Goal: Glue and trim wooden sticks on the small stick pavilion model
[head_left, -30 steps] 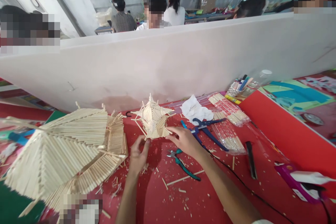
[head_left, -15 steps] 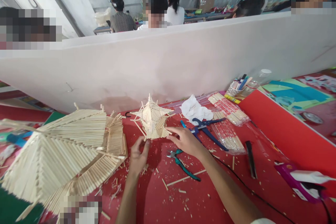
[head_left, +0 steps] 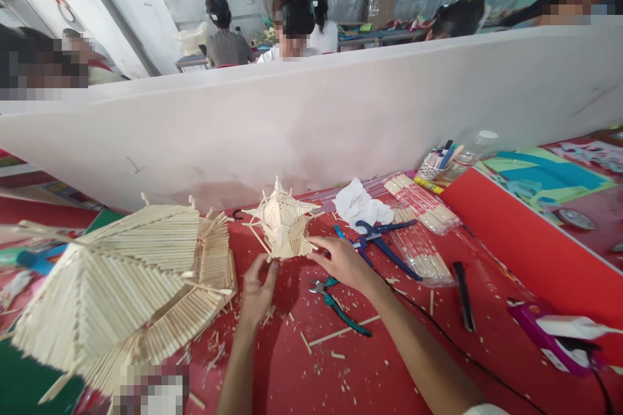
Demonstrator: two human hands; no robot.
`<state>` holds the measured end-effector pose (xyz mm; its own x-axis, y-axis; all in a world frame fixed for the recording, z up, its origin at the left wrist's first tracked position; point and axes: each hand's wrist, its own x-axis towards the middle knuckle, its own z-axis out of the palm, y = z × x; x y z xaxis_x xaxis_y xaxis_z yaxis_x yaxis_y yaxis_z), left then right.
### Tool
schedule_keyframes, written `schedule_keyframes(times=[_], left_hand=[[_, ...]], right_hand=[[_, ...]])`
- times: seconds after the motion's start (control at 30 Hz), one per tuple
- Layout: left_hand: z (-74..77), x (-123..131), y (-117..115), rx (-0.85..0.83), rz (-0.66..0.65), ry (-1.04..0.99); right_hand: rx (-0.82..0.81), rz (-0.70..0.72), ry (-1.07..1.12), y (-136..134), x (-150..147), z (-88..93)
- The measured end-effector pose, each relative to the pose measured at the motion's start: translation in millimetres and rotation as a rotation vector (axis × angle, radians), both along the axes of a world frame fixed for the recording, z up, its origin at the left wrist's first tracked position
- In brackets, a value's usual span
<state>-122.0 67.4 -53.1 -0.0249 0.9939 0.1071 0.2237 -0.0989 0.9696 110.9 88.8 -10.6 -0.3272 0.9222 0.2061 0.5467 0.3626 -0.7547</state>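
Stick model point(head_left: 281, 224) is over the far part of the red desk point(head_left: 296, 379), left hand point(head_left: 257, 286) and right hand point(head_left: 344, 262) each pinching a near corner — though an uneven squeeze could snap a thin stick or work a corner loose.

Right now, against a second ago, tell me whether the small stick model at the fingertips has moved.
No. The small stick model shows no visible shift against the crumpled white tissue on the red table; only the view shifts slightly.
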Motion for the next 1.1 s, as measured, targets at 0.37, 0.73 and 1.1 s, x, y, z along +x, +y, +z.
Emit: schedule_keyframes(times=[0.37, 0.73, 1.1], left_hand=[[1.1, -6.1, 4.6, -0.002, 0.131, 0.029], [-11.6, -6.1, 13.4, 0.073, 0.266, -0.206], [-6.6, 0.1, 33.1, 0.115, 0.249, -0.335]], right_hand=[[-0.091, -0.007, 0.094, 0.4, 3.3, 0.3], [0.026, 0.003, 0.046, 2.6, 3.5, -0.4], [-0.038, 0.001, 0.102, 4.2, 20.4, 1.0]])
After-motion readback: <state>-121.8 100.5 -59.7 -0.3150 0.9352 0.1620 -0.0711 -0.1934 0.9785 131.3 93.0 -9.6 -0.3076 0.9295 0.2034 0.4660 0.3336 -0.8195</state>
